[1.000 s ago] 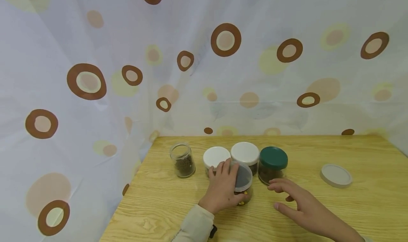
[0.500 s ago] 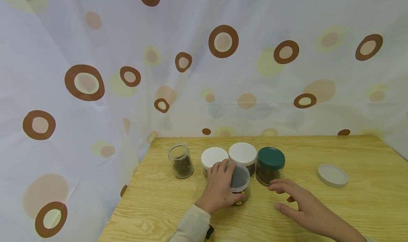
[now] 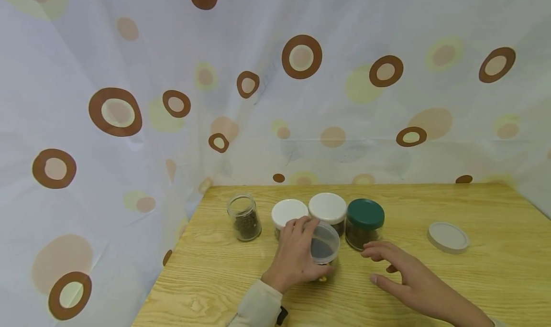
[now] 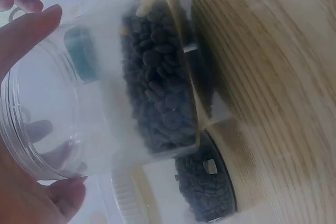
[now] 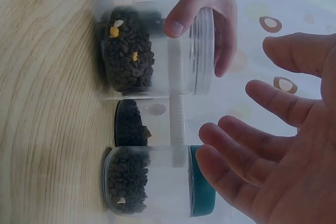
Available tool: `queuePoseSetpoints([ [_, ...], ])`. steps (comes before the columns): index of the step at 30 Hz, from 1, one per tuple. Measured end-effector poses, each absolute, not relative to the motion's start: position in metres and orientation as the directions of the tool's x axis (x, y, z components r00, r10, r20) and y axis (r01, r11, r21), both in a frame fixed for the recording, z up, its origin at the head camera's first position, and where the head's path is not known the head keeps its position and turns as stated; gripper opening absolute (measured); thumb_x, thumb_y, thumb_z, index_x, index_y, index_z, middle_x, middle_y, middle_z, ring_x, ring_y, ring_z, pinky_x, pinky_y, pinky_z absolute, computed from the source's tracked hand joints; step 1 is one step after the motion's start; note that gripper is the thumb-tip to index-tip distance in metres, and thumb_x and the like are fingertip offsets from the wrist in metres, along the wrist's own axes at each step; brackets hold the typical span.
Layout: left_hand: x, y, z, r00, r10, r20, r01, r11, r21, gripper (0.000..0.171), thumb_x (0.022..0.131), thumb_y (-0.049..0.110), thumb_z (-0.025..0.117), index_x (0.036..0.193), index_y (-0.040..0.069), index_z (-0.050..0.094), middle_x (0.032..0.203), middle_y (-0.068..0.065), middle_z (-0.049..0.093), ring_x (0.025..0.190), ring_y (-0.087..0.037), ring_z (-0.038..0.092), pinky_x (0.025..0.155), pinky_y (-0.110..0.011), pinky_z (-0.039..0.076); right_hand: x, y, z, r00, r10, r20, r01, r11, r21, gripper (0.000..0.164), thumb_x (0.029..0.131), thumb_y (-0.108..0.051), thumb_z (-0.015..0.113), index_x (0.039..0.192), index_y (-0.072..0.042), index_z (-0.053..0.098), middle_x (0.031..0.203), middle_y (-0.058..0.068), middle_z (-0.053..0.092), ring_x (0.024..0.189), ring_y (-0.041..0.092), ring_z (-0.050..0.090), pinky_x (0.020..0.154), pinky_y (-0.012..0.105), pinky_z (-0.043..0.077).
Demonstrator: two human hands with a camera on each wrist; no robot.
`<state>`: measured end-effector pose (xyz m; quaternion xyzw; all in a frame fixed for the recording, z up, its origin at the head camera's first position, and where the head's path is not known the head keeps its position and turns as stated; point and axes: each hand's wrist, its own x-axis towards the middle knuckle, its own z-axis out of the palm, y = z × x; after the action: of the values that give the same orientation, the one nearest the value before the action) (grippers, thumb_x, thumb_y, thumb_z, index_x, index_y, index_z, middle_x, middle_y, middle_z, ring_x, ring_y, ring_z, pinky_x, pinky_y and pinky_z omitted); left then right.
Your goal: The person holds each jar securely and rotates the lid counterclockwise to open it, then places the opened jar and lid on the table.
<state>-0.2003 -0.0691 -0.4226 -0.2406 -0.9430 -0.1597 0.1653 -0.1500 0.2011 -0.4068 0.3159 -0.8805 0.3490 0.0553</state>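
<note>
My left hand (image 3: 294, 253) grips a clear wide-mouthed jar (image 3: 324, 241) from its left side, with the thumb in front and the fingers near the rim. Dark pellets (image 4: 157, 77) fill its lower part, a few yellow and white bits among them. The jar is slightly tilted in the left wrist view; I cannot tell whether its base touches the table. My right hand (image 3: 413, 279) hovers to the right of the jar, holding nothing, fingers apart and slightly bent. A jar with a green lid (image 3: 366, 213) stands just beyond its fingertips.
Two white-lidded jars (image 3: 328, 207) stand behind the held jar. A small lidless glass jar (image 3: 246, 222) with dark contents is at the left. A pale round lid (image 3: 448, 237) lies at the right on the wooden table (image 3: 206, 279). Patterned sheeting (image 3: 336, 92) hangs behind.
The held jar's rim has shifted slightly right and toward me, tipping a little, and less of its contents shows. My right hand has kept its place.
</note>
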Motion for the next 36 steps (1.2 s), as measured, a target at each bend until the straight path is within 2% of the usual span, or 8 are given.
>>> queuePoseSetpoints([
  [4, -0.197, -0.072, -0.419, -0.831, 0.415, 0.371, 0.53, 0.793, 0.3, 0.103, 0.068, 0.058, 0.082, 0.151, 0.019, 0.037, 0.148, -0.004, 0.046, 0.123, -0.025, 0.055, 0.096, -0.043, 0.052, -0.15, 0.199, -0.406, -0.785, -0.525, 0.329, -0.607, 0.547, -0.576, 0.04, 0.097, -0.021, 0.064, 0.135, -0.025, 0.054, 0.136, 0.007, 0.057, 0.112, -0.006, 0.056, 0.072, 0.023, 0.052],
  [7, -0.194, -0.072, -0.415, -0.838, 0.426, 0.34, 0.533, 0.771, 0.348, 0.106, 0.07, 0.057, 0.082, 0.154, 0.018, 0.031, 0.151, -0.004, 0.043, 0.126, -0.025, 0.053, 0.097, -0.042, 0.053, -0.15, 0.197, -0.406, -0.784, -0.526, 0.33, -0.608, 0.542, -0.58, 0.04, 0.096, -0.021, 0.064, 0.135, -0.025, 0.054, 0.136, 0.007, 0.057, 0.111, -0.005, 0.056, 0.072, 0.023, 0.053],
  [16, -0.184, -0.072, -0.407, -0.821, 0.453, 0.347, 0.564, 0.737, 0.372, 0.114, 0.068, 0.052, 0.086, 0.158, 0.024, 0.021, 0.153, -0.002, 0.037, 0.129, -0.02, 0.05, 0.098, -0.04, 0.052, -0.149, 0.185, -0.4, -0.797, -0.501, 0.338, -0.591, 0.531, -0.607, 0.041, 0.096, -0.023, 0.065, 0.135, -0.023, 0.054, 0.136, 0.004, 0.057, 0.112, -0.003, 0.056, 0.074, 0.023, 0.053],
  [28, -0.169, -0.071, -0.395, -0.723, 0.578, 0.379, 0.687, 0.657, 0.31, 0.122, 0.067, 0.056, 0.086, 0.159, 0.024, 0.013, 0.156, -0.004, 0.035, 0.132, -0.02, 0.051, 0.1, -0.039, 0.052, -0.148, 0.166, -0.391, -0.802, -0.488, 0.343, -0.577, 0.489, -0.654, 0.059, 0.091, -0.027, 0.072, 0.143, -0.02, 0.044, 0.138, 0.004, 0.054, 0.112, 0.008, 0.059, 0.074, 0.025, 0.053],
  [33, -0.165, -0.07, -0.392, -0.702, 0.609, 0.37, 0.711, 0.634, 0.304, 0.124, 0.067, 0.056, 0.085, 0.16, 0.022, 0.011, 0.158, -0.005, 0.033, 0.134, -0.019, 0.049, 0.101, -0.037, 0.051, -0.147, 0.162, -0.393, -0.792, -0.503, 0.347, -0.587, 0.469, -0.659, 0.059, 0.087, -0.029, 0.077, 0.138, -0.02, 0.048, 0.142, 0.008, 0.051, 0.117, 0.005, 0.053, 0.075, 0.025, 0.053],
  [36, -0.161, -0.069, -0.388, -0.686, 0.631, 0.363, 0.727, 0.619, 0.298, 0.121, 0.072, 0.058, 0.081, 0.16, 0.021, 0.007, 0.158, -0.005, 0.032, 0.135, -0.019, 0.048, 0.103, -0.034, 0.05, -0.146, 0.16, -0.394, -0.789, -0.51, 0.343, -0.589, 0.471, -0.657, 0.059, 0.083, -0.034, 0.08, 0.132, -0.023, 0.049, 0.143, 0.009, 0.05, 0.122, 0.003, 0.049, 0.077, 0.024, 0.052],
])
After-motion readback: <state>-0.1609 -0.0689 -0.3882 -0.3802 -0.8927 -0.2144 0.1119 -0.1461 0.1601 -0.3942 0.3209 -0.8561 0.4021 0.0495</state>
